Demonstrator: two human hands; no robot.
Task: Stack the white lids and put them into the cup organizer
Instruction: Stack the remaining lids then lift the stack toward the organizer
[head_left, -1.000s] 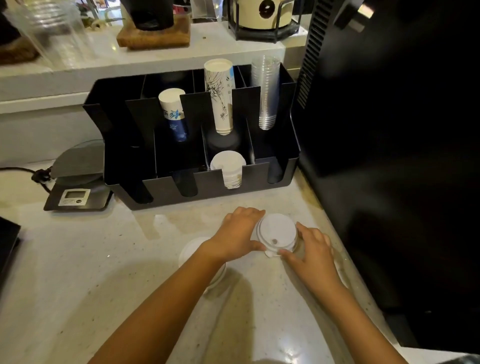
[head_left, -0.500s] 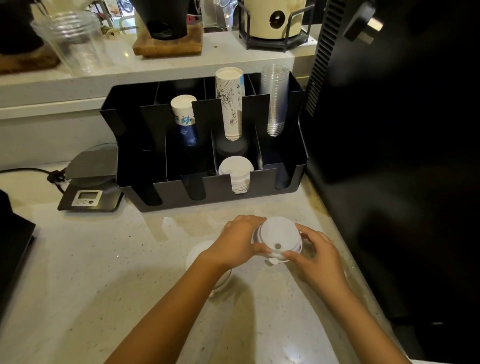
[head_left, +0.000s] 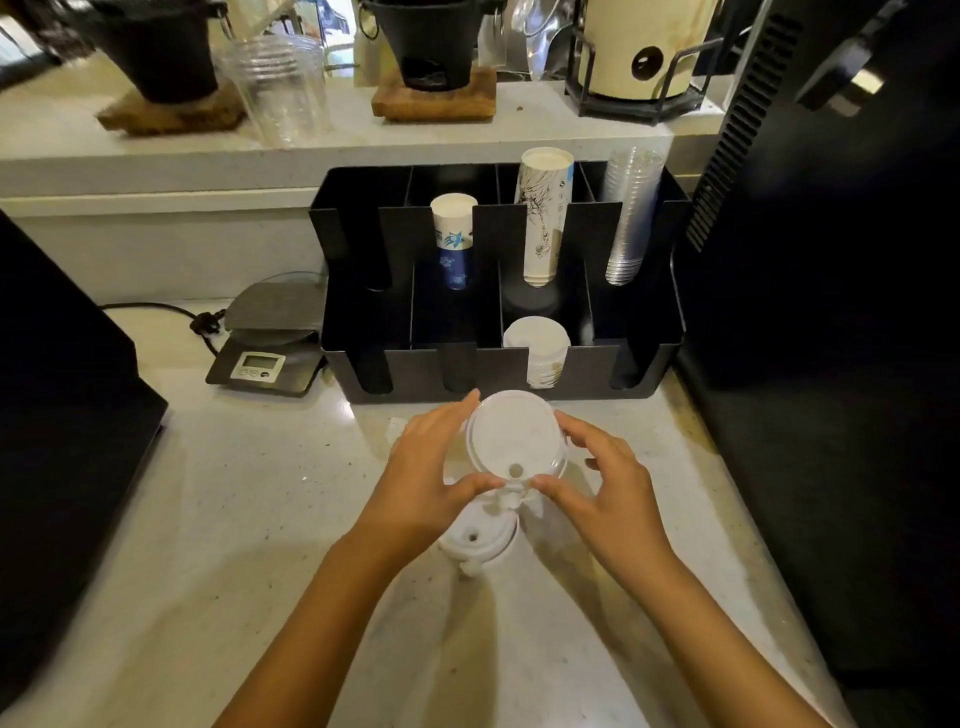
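A stack of white lids (head_left: 511, 434) is held above the counter between both hands. My left hand (head_left: 428, 480) grips its left side and my right hand (head_left: 605, 491) grips its right side, thumbs meeting at the near rim. More white lids (head_left: 480, 545) lie on the counter just below, partly hidden by my left hand. The black cup organizer (head_left: 493, 366) stands right behind, with a stack of white lids (head_left: 537, 345) lying in a front slot.
Paper cup stacks (head_left: 543, 218) and clear cups (head_left: 631, 213) fill the organizer's rear slots. A digital scale (head_left: 267, 343) sits to its left. A tall black machine (head_left: 831, 260) walls the right side; a dark appliance (head_left: 57, 415) edges the left.
Both hands have lifted the lid stack off the counter and moved it toward the organizer. The lids left on the counter now show below my left hand.
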